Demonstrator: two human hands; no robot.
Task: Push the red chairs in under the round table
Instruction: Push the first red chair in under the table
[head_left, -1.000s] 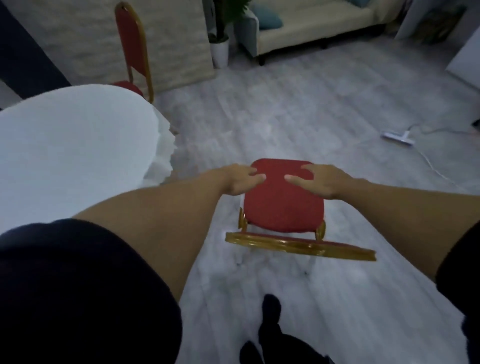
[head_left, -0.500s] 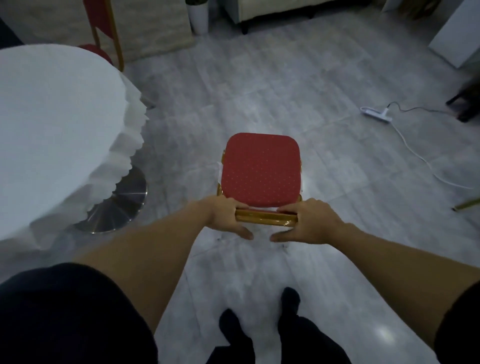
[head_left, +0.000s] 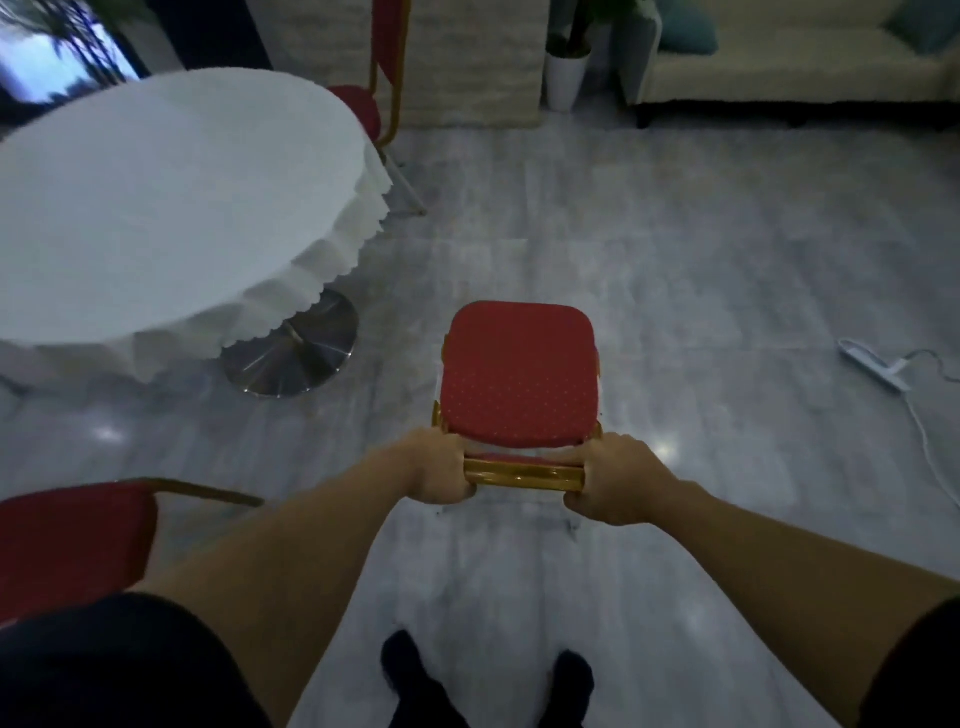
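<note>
A red chair (head_left: 519, 374) with a gold frame stands on the floor in front of me, its seat facing away. My left hand (head_left: 441, 470) and my right hand (head_left: 613, 480) are both shut on the gold top rail of its backrest, one at each end. The round table (head_left: 156, 208), draped in a white cloth, stands to the left on a metal disc base (head_left: 296, 358), apart from the chair. A second red chair (head_left: 384, 73) stands at the table's far side. A third red chair (head_left: 72, 540) shows at the lower left.
A white power strip (head_left: 872, 364) with its cable lies on the grey floor to the right. A potted plant (head_left: 566, 67) and a pale sofa (head_left: 789, 57) stand at the back. My feet are below the chair.
My hands moved from the seat to the top of the backrest and closed around it. The view lifted, and the table and a third chair came into sight.
</note>
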